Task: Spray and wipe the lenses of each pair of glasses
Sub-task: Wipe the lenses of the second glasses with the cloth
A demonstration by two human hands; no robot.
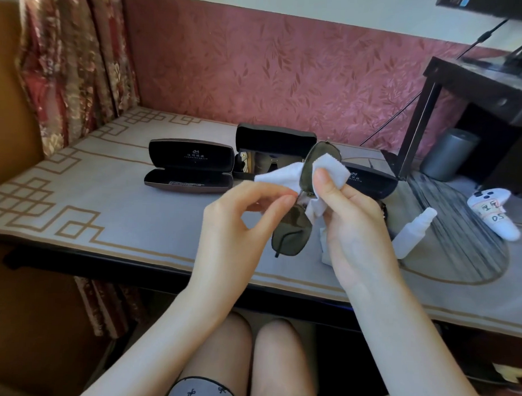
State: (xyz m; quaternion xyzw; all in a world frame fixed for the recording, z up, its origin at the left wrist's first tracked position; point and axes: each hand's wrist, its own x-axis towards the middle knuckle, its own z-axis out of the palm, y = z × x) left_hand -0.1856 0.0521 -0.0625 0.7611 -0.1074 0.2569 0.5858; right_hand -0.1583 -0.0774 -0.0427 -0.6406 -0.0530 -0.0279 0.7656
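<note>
Head view. We note the sunglasses (pixel 292 231) held above the counter (pixel 106 198), in front of the open cases. Their long axis is near upright, with one lens up and away and the other down towards us.

The left grip (pixel 238 217) pinches the frame at the bridge between thumb and forefinger. The right grip (pixel 353 224) holds the white cloth (pixel 331 170) folded round the upper lens, thumb pressing its near face.

We judge that the upper lens is being wiped. The lower lens hangs bare, below and left of the right grip, so that hand is best placed to slide down to it.

The spray bottle (pixel 414 230) lies on the counter, just right of that hand. A second pair (pixel 261 163) rests in an open case (pixel 273 142) behind.
</note>
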